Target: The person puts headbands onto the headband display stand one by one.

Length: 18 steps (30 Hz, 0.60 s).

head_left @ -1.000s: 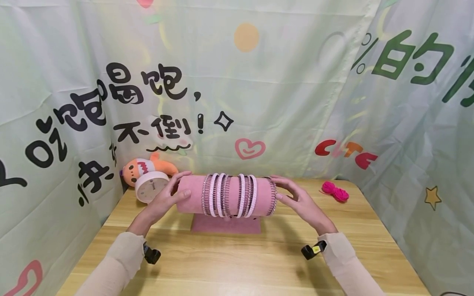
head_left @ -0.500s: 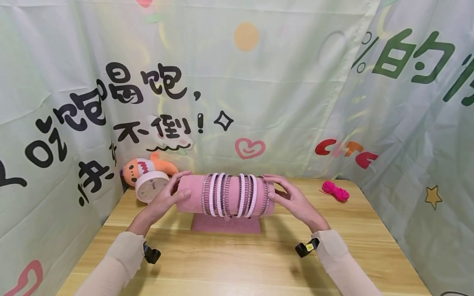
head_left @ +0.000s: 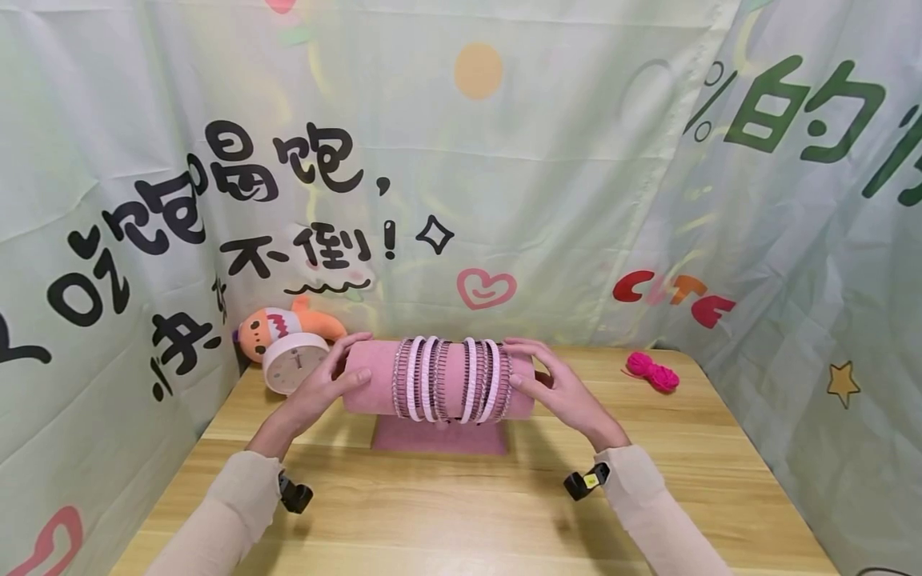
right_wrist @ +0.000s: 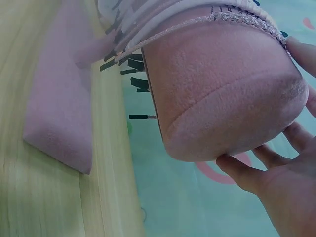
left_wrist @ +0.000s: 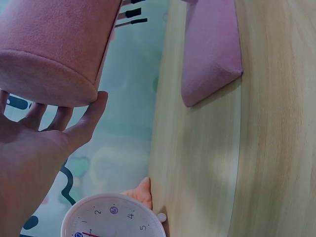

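A pink velvet headband stand (head_left: 455,376) has a thick horizontal roll on a flat foot (head_left: 440,436). Several headbands, white ones (head_left: 418,379) and dark toothed ones, sit over the roll, their dark ends hanging beneath. My left hand (head_left: 324,390) grips the roll's left end, thumb in front and fingers behind. At the right end, my right hand (head_left: 565,396) holds a sparkly headband (head_left: 501,382), index finger on top and thumb in front. In the right wrist view a fingertip reaches the sparkly band (right_wrist: 242,19), and the roll's bare end (right_wrist: 237,118) faces the palm.
Behind my left hand stand a white round clock (head_left: 294,364) and an orange plush toy (head_left: 317,324). A bright pink yarn skein (head_left: 651,373) lies at the back right of the wooden table (head_left: 446,512). Printed curtains (head_left: 562,200) hang behind and at both sides.
My right hand has moved left along the roll, and the sparkly headband slid with it from the right end to beside the white bands. My left hand stays in place.
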Each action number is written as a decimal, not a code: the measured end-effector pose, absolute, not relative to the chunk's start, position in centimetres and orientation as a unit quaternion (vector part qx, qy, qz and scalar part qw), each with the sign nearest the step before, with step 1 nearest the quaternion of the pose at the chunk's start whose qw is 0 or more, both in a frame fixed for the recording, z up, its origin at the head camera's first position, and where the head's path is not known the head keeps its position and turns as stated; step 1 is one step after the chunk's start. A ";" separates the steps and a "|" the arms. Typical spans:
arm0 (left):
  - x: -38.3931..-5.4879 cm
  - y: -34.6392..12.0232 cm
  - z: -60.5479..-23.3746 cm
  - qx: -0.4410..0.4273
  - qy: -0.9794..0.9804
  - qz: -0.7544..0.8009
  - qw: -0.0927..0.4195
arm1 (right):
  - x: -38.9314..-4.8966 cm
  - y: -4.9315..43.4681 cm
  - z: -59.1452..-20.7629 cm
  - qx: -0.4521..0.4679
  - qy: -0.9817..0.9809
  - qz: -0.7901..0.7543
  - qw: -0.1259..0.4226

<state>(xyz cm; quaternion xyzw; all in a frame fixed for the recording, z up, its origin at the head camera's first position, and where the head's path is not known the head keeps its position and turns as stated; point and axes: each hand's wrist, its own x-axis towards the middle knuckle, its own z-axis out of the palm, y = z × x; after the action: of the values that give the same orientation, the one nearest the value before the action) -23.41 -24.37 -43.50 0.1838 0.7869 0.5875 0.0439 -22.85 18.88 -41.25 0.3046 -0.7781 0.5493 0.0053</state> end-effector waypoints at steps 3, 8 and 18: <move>-23.4 -24.3 -43.5 0.184 0.787 0.588 0.043 | -22.8 18.7 -41.2 0.304 -0.776 0.552 0.011; -23.5 -24.3 -43.5 0.186 0.786 0.588 0.042 | -22.8 18.6 -41.5 0.302 -0.779 0.549 0.024; -23.7 -24.5 -43.5 0.188 0.790 0.582 0.042 | -22.7 19.0 -41.4 0.273 -0.783 0.559 0.032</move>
<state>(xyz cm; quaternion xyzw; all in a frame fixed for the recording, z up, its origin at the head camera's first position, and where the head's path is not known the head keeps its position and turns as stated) -23.65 -24.52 -43.46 0.1875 0.7899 0.5823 0.0418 -22.72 18.95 -41.42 0.2726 -0.7827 0.5587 0.0315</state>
